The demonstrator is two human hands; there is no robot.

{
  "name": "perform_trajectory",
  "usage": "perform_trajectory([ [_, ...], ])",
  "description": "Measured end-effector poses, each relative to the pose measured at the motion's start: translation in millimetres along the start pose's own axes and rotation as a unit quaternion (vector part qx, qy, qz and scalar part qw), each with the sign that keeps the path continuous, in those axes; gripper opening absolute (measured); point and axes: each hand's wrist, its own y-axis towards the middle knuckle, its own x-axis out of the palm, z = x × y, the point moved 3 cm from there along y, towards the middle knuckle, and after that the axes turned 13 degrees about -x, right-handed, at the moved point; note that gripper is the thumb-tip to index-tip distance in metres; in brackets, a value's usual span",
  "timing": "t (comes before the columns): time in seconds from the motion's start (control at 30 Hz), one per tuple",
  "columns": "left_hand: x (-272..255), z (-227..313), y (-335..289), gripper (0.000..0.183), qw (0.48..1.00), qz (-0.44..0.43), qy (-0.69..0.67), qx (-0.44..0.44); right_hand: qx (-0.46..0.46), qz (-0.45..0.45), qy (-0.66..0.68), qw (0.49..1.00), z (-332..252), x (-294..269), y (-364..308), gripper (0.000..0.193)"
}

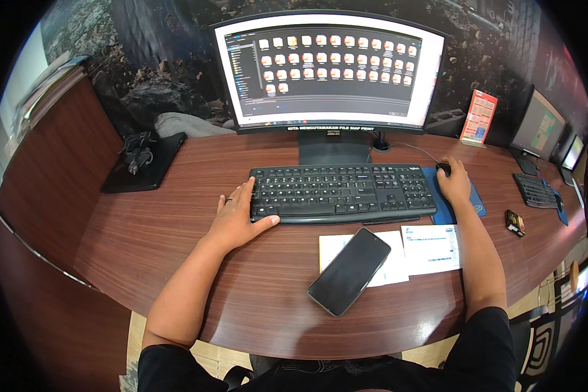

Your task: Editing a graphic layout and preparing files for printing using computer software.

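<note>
My left hand point(237, 219) rests at the left end of a black keyboard point(340, 193), its fingers spread and its thumb by the lower left keys. It holds nothing. At the other end of the keyboard, my right hand point(457, 184) is curled over a dark computer mouse point(443, 169) on a blue mouse pad point(443, 210). Behind the keyboard stands a wide monitor point(336, 108), its screen showing a dark window with rows of file icons. A black smartphone point(350, 271) lies tilted, screen up and dark, partly over a light sheet of paper point(392, 266).
A printed form point(431, 247) lies beside my right forearm. Black cables sit on a flat black device point(163, 166) at the left, near a wooden partition point(52, 150). A red-and-white card stand point(479, 117), small dark box point(515, 223) and second keyboard point(536, 191) are at the right.
</note>
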Motion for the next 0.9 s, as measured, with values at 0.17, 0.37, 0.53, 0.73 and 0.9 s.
perform_trajectory([
  [0.17, 0.8, 0.9, 1.1, 0.114, 1.0, -0.005, -0.004, 0.0, -0.012, 0.007, 0.001, 1.0, 4.4, 0.9, -1.1, 0.037],
  [0.37, 1.8, -1.3, 2.1, 0.114, 1.0, -0.004, -0.001, -0.001, -0.012, 0.004, 0.002, 1.0, 2.5, 0.5, 0.9, 0.036],
  [0.53, 2.4, -1.1, 2.0, 0.114, 1.0, -0.006, -0.001, -0.002, -0.014, 0.0, -0.004, 1.0, 3.3, 0.8, -0.4, 0.032],
  [0.73, 3.1, -1.1, 1.9, 0.113, 1.0, -0.006, -0.006, 0.002, -0.022, 0.012, 0.006, 1.0, 6.7, 2.7, 0.0, 0.03],
  [0.9, 3.6, -2.9, 2.2, 0.114, 1.0, -0.004, -0.012, 0.003, -0.045, 0.035, 0.041, 0.998, 8.2, 3.5, 1.4, 0.029],
])
